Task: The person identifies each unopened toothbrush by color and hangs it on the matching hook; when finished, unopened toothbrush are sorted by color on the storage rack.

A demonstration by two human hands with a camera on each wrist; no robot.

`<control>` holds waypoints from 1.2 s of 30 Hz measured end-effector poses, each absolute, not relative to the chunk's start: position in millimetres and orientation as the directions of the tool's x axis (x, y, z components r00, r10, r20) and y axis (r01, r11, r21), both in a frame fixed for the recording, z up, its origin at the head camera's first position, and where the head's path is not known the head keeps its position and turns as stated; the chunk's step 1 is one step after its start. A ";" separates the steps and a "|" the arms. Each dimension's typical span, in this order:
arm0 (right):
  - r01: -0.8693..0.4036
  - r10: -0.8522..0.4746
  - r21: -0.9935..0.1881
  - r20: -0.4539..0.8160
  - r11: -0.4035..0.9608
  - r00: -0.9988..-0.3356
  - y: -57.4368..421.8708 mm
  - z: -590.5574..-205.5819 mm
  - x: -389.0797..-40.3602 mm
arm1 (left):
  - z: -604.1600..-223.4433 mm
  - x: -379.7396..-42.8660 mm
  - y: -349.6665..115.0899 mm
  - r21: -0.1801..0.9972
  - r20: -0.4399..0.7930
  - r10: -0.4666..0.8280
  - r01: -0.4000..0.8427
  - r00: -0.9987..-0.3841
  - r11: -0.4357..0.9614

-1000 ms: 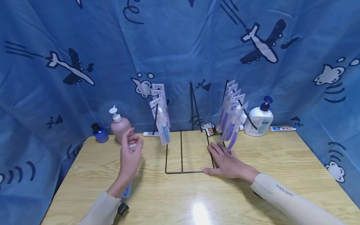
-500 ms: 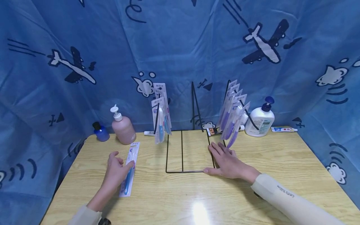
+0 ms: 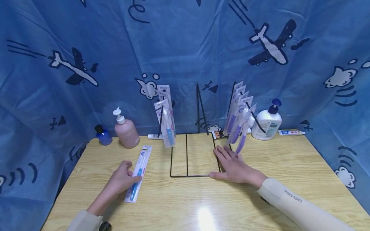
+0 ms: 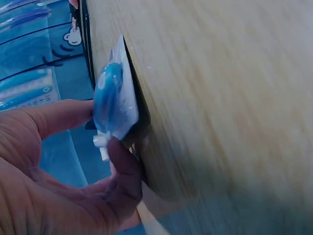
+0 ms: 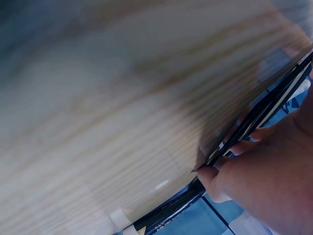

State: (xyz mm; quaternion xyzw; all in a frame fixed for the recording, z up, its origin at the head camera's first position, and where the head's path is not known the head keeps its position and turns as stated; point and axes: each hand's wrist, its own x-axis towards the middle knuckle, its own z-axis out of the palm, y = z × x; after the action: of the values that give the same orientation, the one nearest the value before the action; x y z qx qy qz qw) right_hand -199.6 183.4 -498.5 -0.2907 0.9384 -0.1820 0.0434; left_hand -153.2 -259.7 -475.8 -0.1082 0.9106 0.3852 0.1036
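My left hand (image 3: 122, 178) pinches a packaged blue toothbrush (image 3: 145, 157) by its sides, thumb and fingers on opposite edges. In the left wrist view the toothbrush pack (image 4: 110, 98) stands slightly tilted close over the wooden table, with a dark shadow under it. My right hand (image 3: 232, 165) rests with spread fingers on the right side of a black wire rack base (image 3: 187, 160). From the rack's left hook hang several blue toothbrush packs (image 3: 168, 126); on the right one hang several purple toothbrush packs (image 3: 237, 125). The middle hook (image 3: 201, 109) carries nothing.
Along the back of the table (image 3: 260, 208) stand a small blue bottle (image 3: 104, 136), a pink pump bottle (image 3: 127, 133) and a white pump bottle (image 3: 266, 125). Toothpaste tubes lie by the rack and at the far right (image 3: 291, 132). A blue curtain (image 3: 185, 48) hangs behind.
My left hand has come back from near the hanging blue packs, down to the toothbrush pack on the table, and taken hold of it; the pack has shifted slightly right. My right hand stays put.
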 end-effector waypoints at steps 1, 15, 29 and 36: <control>-0.529 -0.562 -0.368 0.022 0.764 -0.827 183.2 -498.7 -199.8 | -475.9 -152.5 -259.1 0.694 -0.275 -0.109 -0.275 -0.955 0.666; -0.515 -0.552 -0.370 0.006 0.773 -0.834 184.5 -505.4 -202.4 | -484.1 -142.5 -259.3 0.909 -0.360 0.071 -0.333 -0.930 0.252; -0.516 -0.551 -0.387 0.024 0.764 -0.834 186.8 -512.3 -205.3 | -465.7 -120.4 -243.8 0.981 -0.145 0.028 -0.147 -0.989 -0.125; -0.544 -0.568 -0.377 0.054 0.750 -0.821 187.3 -513.3 -205.9 | -446.7 -108.7 -229.8 0.994 0.062 -0.039 0.065 -0.997 -0.086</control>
State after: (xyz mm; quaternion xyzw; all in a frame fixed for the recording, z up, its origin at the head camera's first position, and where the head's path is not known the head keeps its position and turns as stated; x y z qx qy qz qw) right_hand -205.9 187.3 -513.3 -0.2973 0.9348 -0.1914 0.0321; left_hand -108.7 -229.8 -446.7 0.0097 0.6750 0.7369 -0.0353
